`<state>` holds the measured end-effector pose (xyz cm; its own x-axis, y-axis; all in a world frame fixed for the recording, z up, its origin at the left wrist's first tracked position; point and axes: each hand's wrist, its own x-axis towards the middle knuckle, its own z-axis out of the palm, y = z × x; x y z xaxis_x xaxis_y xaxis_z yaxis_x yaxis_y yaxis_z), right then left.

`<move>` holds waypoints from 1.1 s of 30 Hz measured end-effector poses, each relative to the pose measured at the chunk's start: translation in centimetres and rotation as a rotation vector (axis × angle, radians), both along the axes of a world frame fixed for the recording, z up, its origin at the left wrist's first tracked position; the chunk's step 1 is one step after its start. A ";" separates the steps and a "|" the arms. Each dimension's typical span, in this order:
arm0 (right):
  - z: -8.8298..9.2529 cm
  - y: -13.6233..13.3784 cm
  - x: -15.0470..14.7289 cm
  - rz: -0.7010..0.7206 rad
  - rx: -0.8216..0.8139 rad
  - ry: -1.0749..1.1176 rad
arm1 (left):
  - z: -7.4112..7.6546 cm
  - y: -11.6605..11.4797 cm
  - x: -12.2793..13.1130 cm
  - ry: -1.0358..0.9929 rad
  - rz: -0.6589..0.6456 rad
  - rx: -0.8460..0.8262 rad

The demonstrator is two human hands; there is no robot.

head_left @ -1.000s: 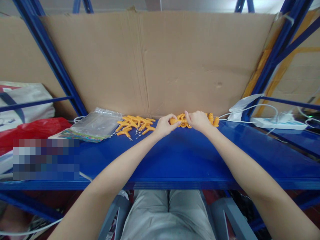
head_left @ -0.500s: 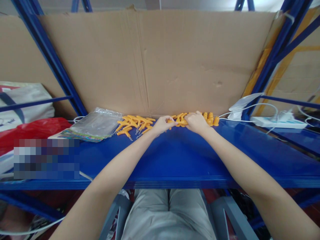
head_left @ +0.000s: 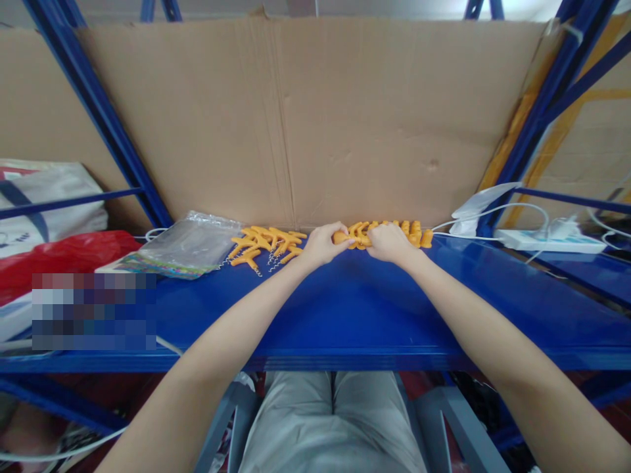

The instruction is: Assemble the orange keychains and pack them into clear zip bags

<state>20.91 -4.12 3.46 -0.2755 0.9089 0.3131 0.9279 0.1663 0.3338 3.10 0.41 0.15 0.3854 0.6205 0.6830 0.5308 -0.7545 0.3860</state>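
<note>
At the back of the blue shelf, my left hand (head_left: 321,246) is closed, thumb and fingers round an orange corkscrew (head_left: 340,237). Close to its right is my right hand (head_left: 389,243), curled into a fist; its fingers hide what they grip, with orange plastic showing at their left edge. Between and behind the hands lie several orange pieces (head_left: 359,230). More orange pieces (head_left: 415,234) stand in a row right of my right hand. Left of my left hand is a loose pile of orange T-handled corkscrews (head_left: 269,240) with bare metal spirals.
A clear plastic bag (head_left: 194,243) lies left of the pile, near a red bag (head_left: 73,259). Upright cardboard (head_left: 345,125) closes off the back of the blue shelf (head_left: 345,309). White cables and a power strip (head_left: 552,241) are at the right, beside a blue post (head_left: 537,118).
My left hand has turned a little and more of the orange piece shows at its fingertips. My right hand has shifted very slightly and remains closed.
</note>
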 end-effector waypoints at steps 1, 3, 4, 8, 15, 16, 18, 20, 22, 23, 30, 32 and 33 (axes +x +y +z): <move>0.0 0.0 0.0 -0.006 -0.005 0.012 | 0.0 0.0 0.0 0.021 0.009 0.061; 0.0 -0.1 0.0 -0.016 -0.012 0.027 | -0.1 0.0 0.0 0.060 0.029 0.157; 0.0 -0.1 0.0 -0.020 -0.013 0.032 | -0.1 0.0 -0.1 0.081 0.042 0.185; 0.1 -0.2 0.2 -0.024 -0.020 0.054 | -0.2 -0.2 -0.2 0.166 0.098 0.200; 0.3 0.1 0.6 0.055 -0.171 0.142 | -0.2 -1.0 -0.4 0.172 0.056 0.139; 0.3 0.1 0.7 0.057 -0.199 0.148 | -0.2 -1.1 -0.3 0.164 0.043 0.129; 0.1 0.2 0.7 0.052 -0.216 0.149 | -0.1 -1.2 -0.2 0.145 0.032 0.111; -0.1 0.2 0.6 0.044 -0.165 0.121 | 0.0 -1.2 0.0 0.114 0.044 0.074; -0.3 0.1 0.4 0.046 -0.069 0.069 | 0.1 -1.1 0.2 0.050 0.063 -0.018; -0.4 0.1 0.3 0.050 -0.021 0.044 | 0.1 -1.0 0.4 0.004 0.064 -0.090; -0.5 -0.1 -0.2 0.038 0.112 -0.029 | -0.1 -0.4 0.7 -0.202 -0.057 -0.372; -0.5 -0.1 -0.2 0.036 0.101 -0.042 | -0.1 -0.4 0.6 -0.184 -0.049 -0.348; -0.5 -0.1 -0.2 0.033 0.096 -0.046 | 0.0 -0.5 0.5 -0.172 -0.044 -0.339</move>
